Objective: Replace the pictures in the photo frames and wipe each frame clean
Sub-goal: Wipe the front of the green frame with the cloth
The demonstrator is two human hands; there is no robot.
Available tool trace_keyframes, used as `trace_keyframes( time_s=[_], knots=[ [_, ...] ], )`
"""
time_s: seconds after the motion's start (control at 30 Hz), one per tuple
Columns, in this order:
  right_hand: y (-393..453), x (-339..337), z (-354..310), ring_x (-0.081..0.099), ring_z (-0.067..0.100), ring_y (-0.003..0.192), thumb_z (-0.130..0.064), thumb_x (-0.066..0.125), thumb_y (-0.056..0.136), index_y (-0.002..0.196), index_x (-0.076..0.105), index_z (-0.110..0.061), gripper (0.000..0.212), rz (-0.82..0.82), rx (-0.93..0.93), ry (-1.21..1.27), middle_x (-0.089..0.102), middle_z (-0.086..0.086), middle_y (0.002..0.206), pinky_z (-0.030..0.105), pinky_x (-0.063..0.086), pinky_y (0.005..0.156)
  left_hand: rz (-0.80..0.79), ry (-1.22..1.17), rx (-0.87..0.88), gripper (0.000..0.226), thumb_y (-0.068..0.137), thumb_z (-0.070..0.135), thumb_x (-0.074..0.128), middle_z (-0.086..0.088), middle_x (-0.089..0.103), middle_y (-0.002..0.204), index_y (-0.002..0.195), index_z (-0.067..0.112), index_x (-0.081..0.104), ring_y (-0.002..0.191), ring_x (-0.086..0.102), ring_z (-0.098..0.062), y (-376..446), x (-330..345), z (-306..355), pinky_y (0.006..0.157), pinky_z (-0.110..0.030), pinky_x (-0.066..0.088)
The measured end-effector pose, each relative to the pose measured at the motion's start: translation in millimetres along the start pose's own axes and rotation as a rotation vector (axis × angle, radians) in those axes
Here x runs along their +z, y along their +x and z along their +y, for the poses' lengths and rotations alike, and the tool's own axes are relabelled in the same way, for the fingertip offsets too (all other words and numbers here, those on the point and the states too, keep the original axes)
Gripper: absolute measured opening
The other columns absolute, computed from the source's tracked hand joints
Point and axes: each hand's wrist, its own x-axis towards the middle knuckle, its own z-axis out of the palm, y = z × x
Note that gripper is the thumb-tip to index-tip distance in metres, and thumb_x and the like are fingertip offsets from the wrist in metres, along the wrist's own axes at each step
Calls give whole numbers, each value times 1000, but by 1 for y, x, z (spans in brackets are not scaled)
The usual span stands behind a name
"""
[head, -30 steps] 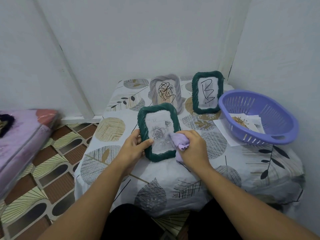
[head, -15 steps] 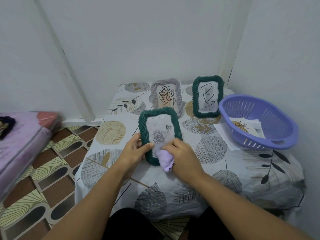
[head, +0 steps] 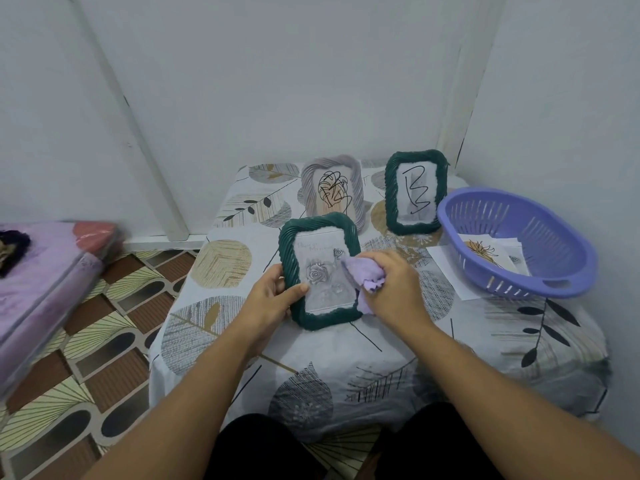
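Here, at picture centre, the near frame (head: pixel 320 271) stands tilted on the table (head: pixel 398 358), a rose picture behind its glass. The left hand (head: pixel 273 299) grips its left edge, thumb curled over the front rim and fingers behind. The right hand (head: pixel 394 289) has its fingers closed round a bunched cloth (head: pixel 362 278), pressing it against the right side of the glass. The main risk, as I judge it, is a hard rightward or downward stroke: the frame rests only on its bottom edge and the soft tablecloth could let it slide or tip if the left hand slackens. The cloth's loose tail hangs past the frame's lower right corner and might snag the ribbed rim. Behind, at upper centre, a grey frame (head: pixel 334 192) and a second green frame (head: pixel 415 192) stand close; a frame knocked backwards could topple them. At the right, a basket (head: pixel 561 271) holds loose pictures (head: pixel 485 254), the top one a flower drawing, and it sits on a white sheet (head: pixel 443 261) that pokes out at its left. A wide sweep of the right elbow could nudge the basket.
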Motion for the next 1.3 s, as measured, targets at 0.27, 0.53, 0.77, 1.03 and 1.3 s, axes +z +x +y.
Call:
trace_keyframes(
  time_s=[0.27, 0.53, 0.77, 1.03, 1.3],
  knots=[
    [-16, 8, 0, 58, 16, 83, 5, 75, 66, 113, 75, -23, 55, -169, -100, -144, 54, -9, 100, 32, 52, 67, 7, 9, -3, 33, 102, 4, 61, -9, 75, 123, 132, 13, 55, 117, 70, -30, 1, -1, -1, 100, -53, 56],
    [-13, 12, 2, 60, 18, 84, 4, 72, 68, 111, 75, -23, 51, -156, -117, -109, 57, -6, 100, 35, 53, 67, 12, 1, -10, 34, 101, 4, 61, -8, 75, 123, 134, 13, 55, 114, 72, -27, 1, 0, 0, 96, -49, 59],
    [4, 5, 9, 65, 17, 79, -17, 75, 90, 95, 74, -21, 6, -35, 183, 128, 71, -4, 86, 37, 51, 62, 73, -37, -49, 31, 101, 4, 62, -8, 77, 117, 131, 12, 58, 110, 73, -30, 3, -2, 0, 87, -45, 63],
    [28, -11, 18, 70, 36, 90, -41, 69, 94, 102, 69, -25, 19, -41, 505, 327, 74, 9, 99, 54, 59, 83, 146, -84, -78, 35, 100, 3, 62, -9, 75, 122, 133, 15, 57, 115, 71, -32, 9, -24, 8, 93, -51, 60],
    [72, -7, 24, 72, 35, 95, -9, 74, 91, 111, 62, -11, 23, -94, 870, 612, 73, 17, 108, 56, 59, 88, 181, -82, -50, 36, 101, 5, 61, -7, 75, 123, 134, 19, 58, 115, 71, -31, 12, -49, 16, 92, -48, 58]
  ],
)
